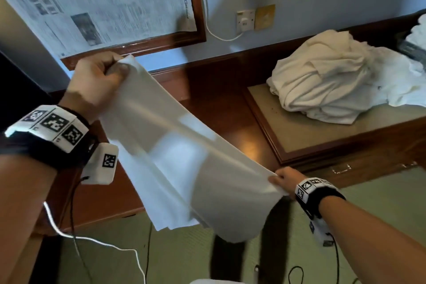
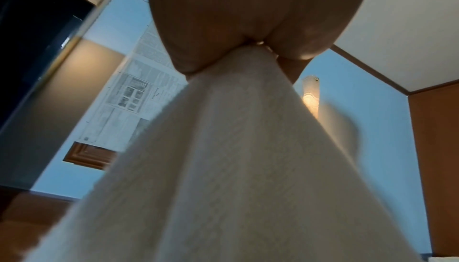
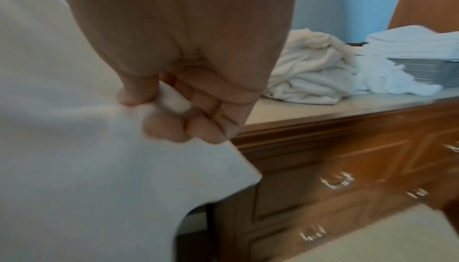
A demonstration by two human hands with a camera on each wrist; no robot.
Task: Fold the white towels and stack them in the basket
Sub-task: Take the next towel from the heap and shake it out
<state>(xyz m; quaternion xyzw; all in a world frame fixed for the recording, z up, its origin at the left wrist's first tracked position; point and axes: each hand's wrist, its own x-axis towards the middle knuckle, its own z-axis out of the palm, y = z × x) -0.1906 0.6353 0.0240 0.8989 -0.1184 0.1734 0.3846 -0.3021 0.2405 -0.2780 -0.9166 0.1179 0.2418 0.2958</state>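
Towel (image 1: 175,152) hangs stretched in the air between both hands — the left hand (image 1: 96,83) clenches one corner in its curled fingers (image 2: 188,50), the right hand (image 1: 282,178) pinches the opposite corner between thumb and fingers (image 3: 161,128). Crumpled towels (image 1: 322,80) lie on the surface (image 1: 322,136), well beyond the right fingers.

Soft white cloth, that towel (image 1: 175,157), matt, with a fine woven texture in the left wrist view. The heap of towels (image 1: 327,80) looks fluffier, rumpled terry. Polished reddish wood on the dresser (image 1: 230,108), glossy, catching light. Shiny metal drawer handles (image 3: 337,181). The basket (image 3: 427,72) looks like ribbed grey metal. Printed newspaper (image 1: 103,2), dull paper.
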